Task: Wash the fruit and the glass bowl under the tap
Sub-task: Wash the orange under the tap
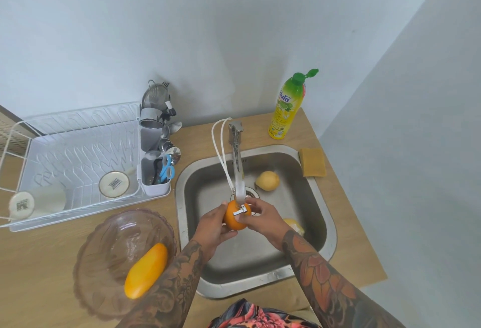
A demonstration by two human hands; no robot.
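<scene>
Partly hidden behind the tap (238,171), the orange (235,217) sits gripped by left hand (212,226) and right hand (263,217).

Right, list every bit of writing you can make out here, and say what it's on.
Yellow bottle with a green cap: large white brand lettering in a non-Latin script, too blurred to transcribe; the small print lower down is unreadable.
Cup bottom in the dish rack: dark printed mark, too small to read.
Second cup bottom: similar mark, unreadable.
Nothing else carries text.
</scene>
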